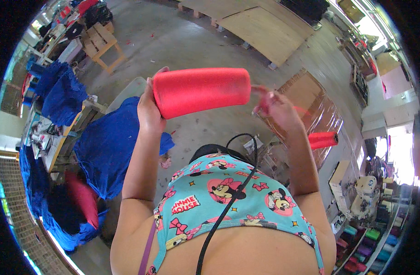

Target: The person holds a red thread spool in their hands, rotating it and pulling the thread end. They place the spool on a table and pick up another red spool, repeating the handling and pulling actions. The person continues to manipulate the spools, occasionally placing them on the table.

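Observation:
A large red cone of thread (pixel 203 91) is held up sideways in front of me. My left hand (pixel 150 103) wraps round its wider left end, the thumb side toward the far edge. Close by the narrower right end is my right hand (pixel 279 107), its fingers bent and blurred by motion; a reddish smear shows at the fingertips, and whether they grip a strand I cannot make out. Beyond my right forearm lies a second red cone (pixel 323 140), partly hidden by that arm.
A plastic-wrapped cardboard piece (pixel 306 94) lies to the right. At the left, blue fabric (pixel 111 142) drapes beside a sewing table (pixel 65 142). A wooden stool (pixel 102 43) stands far left, a plywood sheet (pixel 265 32) far ahead. Several coloured thread cones (pixel 373 245) sit at lower right.

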`<state>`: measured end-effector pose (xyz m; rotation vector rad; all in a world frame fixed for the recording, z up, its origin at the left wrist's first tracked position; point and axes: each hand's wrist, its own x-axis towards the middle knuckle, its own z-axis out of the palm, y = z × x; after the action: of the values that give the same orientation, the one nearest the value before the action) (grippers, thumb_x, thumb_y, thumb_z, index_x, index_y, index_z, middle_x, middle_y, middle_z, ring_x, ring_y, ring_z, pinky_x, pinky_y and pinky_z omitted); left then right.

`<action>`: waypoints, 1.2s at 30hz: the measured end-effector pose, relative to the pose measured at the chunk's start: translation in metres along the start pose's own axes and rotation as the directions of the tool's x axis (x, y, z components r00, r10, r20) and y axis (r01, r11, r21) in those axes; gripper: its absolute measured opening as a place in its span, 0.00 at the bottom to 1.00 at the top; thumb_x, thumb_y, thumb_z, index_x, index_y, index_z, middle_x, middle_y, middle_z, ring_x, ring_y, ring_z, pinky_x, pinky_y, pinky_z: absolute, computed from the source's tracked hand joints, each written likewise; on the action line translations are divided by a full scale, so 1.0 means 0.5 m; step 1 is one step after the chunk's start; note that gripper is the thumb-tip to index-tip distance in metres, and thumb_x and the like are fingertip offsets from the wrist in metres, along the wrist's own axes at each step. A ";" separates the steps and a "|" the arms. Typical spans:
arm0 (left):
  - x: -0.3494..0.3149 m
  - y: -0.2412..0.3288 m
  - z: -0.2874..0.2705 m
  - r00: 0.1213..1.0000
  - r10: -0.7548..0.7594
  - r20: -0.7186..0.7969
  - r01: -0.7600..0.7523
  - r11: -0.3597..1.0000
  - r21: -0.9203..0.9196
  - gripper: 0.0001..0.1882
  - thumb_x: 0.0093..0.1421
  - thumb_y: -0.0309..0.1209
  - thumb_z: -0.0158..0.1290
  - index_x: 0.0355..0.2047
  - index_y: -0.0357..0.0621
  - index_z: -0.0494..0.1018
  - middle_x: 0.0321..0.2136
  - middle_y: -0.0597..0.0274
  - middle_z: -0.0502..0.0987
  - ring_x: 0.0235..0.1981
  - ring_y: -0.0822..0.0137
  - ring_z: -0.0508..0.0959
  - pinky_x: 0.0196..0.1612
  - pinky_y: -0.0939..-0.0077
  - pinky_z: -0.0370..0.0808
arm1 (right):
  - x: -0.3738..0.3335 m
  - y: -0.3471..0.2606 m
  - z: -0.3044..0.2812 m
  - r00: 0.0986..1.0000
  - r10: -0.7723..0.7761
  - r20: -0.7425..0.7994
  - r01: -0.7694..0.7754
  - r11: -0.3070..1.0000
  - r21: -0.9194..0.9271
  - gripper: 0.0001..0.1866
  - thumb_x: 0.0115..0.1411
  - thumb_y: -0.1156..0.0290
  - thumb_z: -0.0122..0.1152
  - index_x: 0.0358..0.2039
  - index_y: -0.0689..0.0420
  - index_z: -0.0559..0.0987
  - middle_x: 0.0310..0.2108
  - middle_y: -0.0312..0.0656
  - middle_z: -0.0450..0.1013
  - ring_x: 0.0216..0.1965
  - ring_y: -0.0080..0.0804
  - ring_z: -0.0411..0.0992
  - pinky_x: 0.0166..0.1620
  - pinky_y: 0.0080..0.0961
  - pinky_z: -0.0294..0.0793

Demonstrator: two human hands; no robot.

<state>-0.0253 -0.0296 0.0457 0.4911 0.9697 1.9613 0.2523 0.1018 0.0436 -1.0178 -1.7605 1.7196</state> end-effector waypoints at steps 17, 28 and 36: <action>-0.013 0.006 -0.018 0.999 0.042 -0.013 -0.042 0.999 0.021 0.25 0.66 0.42 0.30 0.51 0.34 0.63 0.45 0.55 0.70 0.46 0.66 0.71 0.49 0.72 0.67 | -0.175 0.017 -0.366 0.987 -0.102 -0.128 0.157 0.369 0.916 0.07 0.60 0.73 0.46 0.37 0.58 0.70 0.25 0.36 0.63 0.23 0.22 0.58 0.27 0.17 0.63; 0.017 -0.031 -0.016 0.997 -0.061 0.045 0.063 0.996 -0.055 0.23 0.66 0.41 0.31 0.51 0.35 0.63 0.47 0.56 0.69 0.47 0.65 0.70 0.51 0.72 0.66 | -0.581 0.092 -0.693 -0.354 -0.386 -0.852 -0.293 0.911 -0.291 0.13 0.53 0.64 0.52 0.35 0.60 0.75 0.32 0.48 0.74 0.37 0.38 0.72 0.35 0.32 0.72; 0.020 -0.027 -0.008 0.995 -0.048 0.089 0.053 0.997 -0.057 0.24 0.66 0.41 0.31 0.51 0.34 0.62 0.48 0.56 0.68 0.48 0.65 0.69 0.51 0.71 0.65 | -0.244 0.127 -0.479 0.626 -0.179 -0.759 -0.037 0.965 -0.258 0.12 0.58 0.67 0.49 0.41 0.56 0.74 0.38 0.36 0.73 0.32 0.21 0.72 0.35 0.21 0.67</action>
<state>-0.0260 -0.0188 0.0323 0.5101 0.8591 1.9018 0.5231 0.1541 0.0253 -1.4868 -1.3870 0.7618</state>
